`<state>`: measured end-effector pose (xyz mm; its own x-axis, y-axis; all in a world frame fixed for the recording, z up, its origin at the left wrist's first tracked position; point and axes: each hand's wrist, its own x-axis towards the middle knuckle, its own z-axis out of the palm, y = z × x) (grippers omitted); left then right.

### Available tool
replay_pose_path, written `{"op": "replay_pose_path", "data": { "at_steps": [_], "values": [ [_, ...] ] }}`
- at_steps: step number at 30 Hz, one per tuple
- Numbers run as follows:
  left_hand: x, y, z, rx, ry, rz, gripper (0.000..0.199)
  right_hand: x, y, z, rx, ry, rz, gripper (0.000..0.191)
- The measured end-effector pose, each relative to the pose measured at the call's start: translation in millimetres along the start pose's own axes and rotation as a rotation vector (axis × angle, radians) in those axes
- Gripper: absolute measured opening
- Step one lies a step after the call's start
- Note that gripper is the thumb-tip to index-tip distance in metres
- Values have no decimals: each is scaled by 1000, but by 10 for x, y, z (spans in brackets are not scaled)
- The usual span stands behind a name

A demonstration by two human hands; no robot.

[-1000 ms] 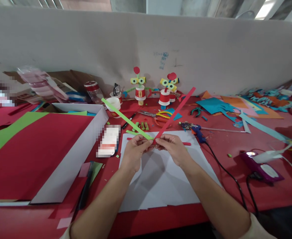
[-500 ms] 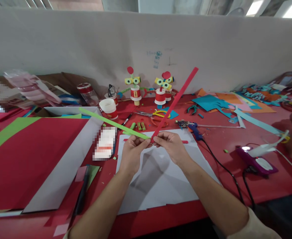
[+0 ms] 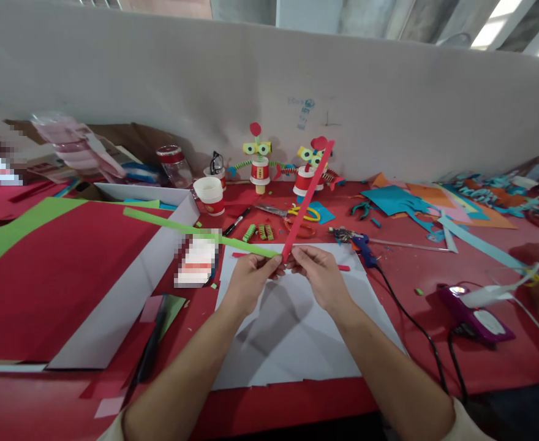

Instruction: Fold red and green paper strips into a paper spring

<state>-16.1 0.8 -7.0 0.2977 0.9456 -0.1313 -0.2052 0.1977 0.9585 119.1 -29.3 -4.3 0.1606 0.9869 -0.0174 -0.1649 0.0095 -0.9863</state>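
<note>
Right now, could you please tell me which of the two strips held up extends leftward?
The green strip: its far end shows over the box, whereas the upheld red strip slants up and right.

Sheet (image 3: pixel 292 349) lies on table (image 3: pixel 410 263), paper strip (image 3: pixel 343 267) across it. Box (image 3: pixel 127 300) sits left, power socket (image 3: pixel 469 312) right; scissors (image 3: pixel 278 212) behind, cup figures (image 3: pixel 260 171) farther back.

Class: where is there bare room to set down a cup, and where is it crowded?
Bare: the white sheet between the forearms, nearer than the hands; and, but for a green scrap, red table between the glue gun and purple power block. Crowded: beyond the hands, with scissors, marker and green coils; back right, with heaped paper.
</note>
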Motion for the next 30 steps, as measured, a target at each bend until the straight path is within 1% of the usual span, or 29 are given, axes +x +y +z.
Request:
{"op": "replay_pose_path", "data": {
  "at_steps": [3, 5, 10, 12, 14, 17, 19, 20, 23, 25, 28, 30],
  "values": [
    [-2, -1, -12, -3, -29, 5, 19, -12, 2, 7, -55, 5, -66, 17],
    [-7, 5, -22, -17, -56, -10, 19, -9, 6, -5, -89, 4, -78, 16],
    [-8, 27, -57, -117, -74, -132, 18, -3, -16, -36, -221, -5, -91, 18],
    [-2, 33, -74, -120, -76, -154, 16, -9, -34, -33, -268, 1, -104, 19],
    [4, 31, -87, -113, -88, -144, 16, -12, -44, -27, -249, 1, -84, 20],
    [7, 11, -93, -103, -109, -100, 18, 2, -31, -25, -110, -10, 28, 22],
    [6, -4, -88, -105, -100, -73, 16, 15, -12, -27, -31, -18, 83, 24],
    [4, -9, -85, -109, -89, -63, 15, 19, -2, -27, -14, -23, 85, 25],
    [-1, -9, -78, -123, -53, -62, 12, 17, 21, -18, -48, -22, 14, 19],
    [-3, -4, -78, -129, -50, -75, 13, 10, 30, -9, -95, -8, -31, 17],
    [-2, 0, -77, -157, -42, -98, 14, 4, 32, 3, -131, 21, -42, 14],
    [-2, 1, -66, -212, 6, -106, 15, 3, 28, 12, -132, 29, -22, 13]
  ]
}}
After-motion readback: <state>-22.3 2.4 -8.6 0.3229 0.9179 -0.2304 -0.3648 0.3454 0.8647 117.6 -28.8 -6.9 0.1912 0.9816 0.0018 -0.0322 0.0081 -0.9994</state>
